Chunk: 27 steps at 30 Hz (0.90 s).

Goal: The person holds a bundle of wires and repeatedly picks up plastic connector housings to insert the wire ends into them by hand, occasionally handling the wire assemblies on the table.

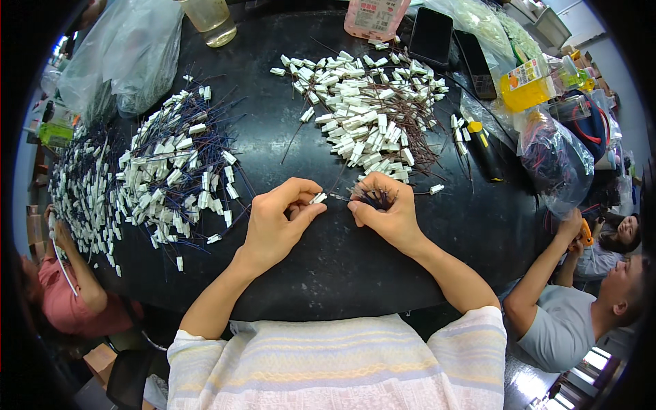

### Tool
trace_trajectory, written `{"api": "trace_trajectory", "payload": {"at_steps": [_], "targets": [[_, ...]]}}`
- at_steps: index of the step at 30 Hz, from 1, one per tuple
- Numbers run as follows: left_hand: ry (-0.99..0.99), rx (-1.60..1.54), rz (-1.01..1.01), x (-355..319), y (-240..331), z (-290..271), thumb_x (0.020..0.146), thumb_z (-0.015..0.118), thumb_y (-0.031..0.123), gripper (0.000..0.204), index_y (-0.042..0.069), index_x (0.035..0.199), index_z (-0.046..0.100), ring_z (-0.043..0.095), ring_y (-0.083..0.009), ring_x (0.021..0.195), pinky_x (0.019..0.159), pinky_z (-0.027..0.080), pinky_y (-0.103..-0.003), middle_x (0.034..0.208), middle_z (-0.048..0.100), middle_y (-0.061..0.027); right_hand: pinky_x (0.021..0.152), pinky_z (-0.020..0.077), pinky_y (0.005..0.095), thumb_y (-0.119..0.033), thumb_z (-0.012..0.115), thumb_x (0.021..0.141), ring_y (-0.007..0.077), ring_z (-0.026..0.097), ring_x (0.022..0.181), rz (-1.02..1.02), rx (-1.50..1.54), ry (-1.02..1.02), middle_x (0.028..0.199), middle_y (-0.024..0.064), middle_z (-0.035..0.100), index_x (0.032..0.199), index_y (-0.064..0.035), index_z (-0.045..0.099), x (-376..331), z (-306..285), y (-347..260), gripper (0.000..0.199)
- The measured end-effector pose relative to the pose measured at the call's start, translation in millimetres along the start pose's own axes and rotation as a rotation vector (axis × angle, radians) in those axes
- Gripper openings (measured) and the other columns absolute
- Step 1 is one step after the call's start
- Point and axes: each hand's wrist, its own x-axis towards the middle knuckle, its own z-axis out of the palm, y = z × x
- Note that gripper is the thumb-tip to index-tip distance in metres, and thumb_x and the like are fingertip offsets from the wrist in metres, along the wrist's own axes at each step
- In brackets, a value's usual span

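Near the middle of the black table my left hand (283, 217) pinches a small white connector (318, 198) between thumb and fingertips. Close by on its right, my right hand (388, 213) is closed around a bunch of thin dark wires (374, 197), with their ends fanning up out of the fist. Small metallic tips (336, 196) stick out from the right fingers toward the connector; I cannot tell whether they touch it. Beyond my hands lies a heap of white connectors with brown wires (369, 109). Another heap, with dark blue wires (174, 160), spreads out to the left.
A yellow-handled tool (484, 152), phones (432, 35) and a bag of wires (557, 160) lie at the right. A clear cup (210, 24) and plastic bags (126, 55) stand at the far left. People sit at both sides, one holding an orange tool (585, 233).
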Motion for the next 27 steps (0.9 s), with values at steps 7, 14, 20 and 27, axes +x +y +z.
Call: {"api": "trace_trajectory", "payload": {"at_steps": [7, 14, 20, 27], "targets": [[-0.043, 0.028, 0.044, -0.2, -1.4, 0.4, 0.072, 0.068, 0.002, 0.016, -0.002, 0.085, 0.061, 0.041, -0.0036, 0.049, 0.045, 0.034, -0.020, 0.065, 0.056, -0.0037, 0.054, 0.0410, 0.0185, -0.002, 0.064, 0.073, 0.0040, 0.050, 0.064, -0.025, -0.118, 0.010, 0.069, 0.0018, 0.055, 0.075, 0.0027, 0.054, 2.9, 4.0, -1.0, 0.011], [-0.076, 0.074, 0.019, -1.2, 6.1, -1.2, 0.072, 0.068, 0.000, 0.013, -0.002, 0.084, 0.062, 0.049, -0.0038, 0.058, 0.052, 0.039, -0.018, 0.070, 0.060, -0.0033, 0.051, 0.0374, 0.0170, -0.004, 0.063, 0.073, 0.0028, 0.049, 0.059, -0.051, -0.162, 0.015, 0.065, -0.0003, 0.055, 0.075, 0.0007, 0.055, 3.6, 6.4, -6.2, 0.010], [-0.023, 0.160, 0.178, 0.6, 5.9, 3.3, 0.067, 0.070, 0.001, 0.014, 0.000, 0.079, 0.062, 0.044, -0.0105, 0.046, 0.043, 0.034, -0.024, 0.060, 0.050, -0.0052, 0.052, 0.0372, 0.0177, -0.004, 0.063, 0.073, 0.0027, 0.049, 0.059, -0.017, -0.082, -0.055, 0.067, 0.0000, 0.058, 0.075, -0.0005, 0.057, 2.8, -5.2, 2.8, 0.008], [0.022, 0.200, 0.364, 1.7, 3.6, 10.5, 0.066, 0.069, -0.004, 0.013, -0.001, 0.076, 0.061, 0.049, -0.0124, 0.051, 0.045, 0.037, -0.024, 0.066, 0.056, -0.0077, 0.054, 0.0392, 0.0184, -0.003, 0.063, 0.075, 0.0038, 0.051, 0.059, -0.060, -0.198, -0.065, 0.066, 0.0013, 0.059, 0.076, 0.0000, 0.057, 2.5, -0.8, 2.8, 0.006]]}}
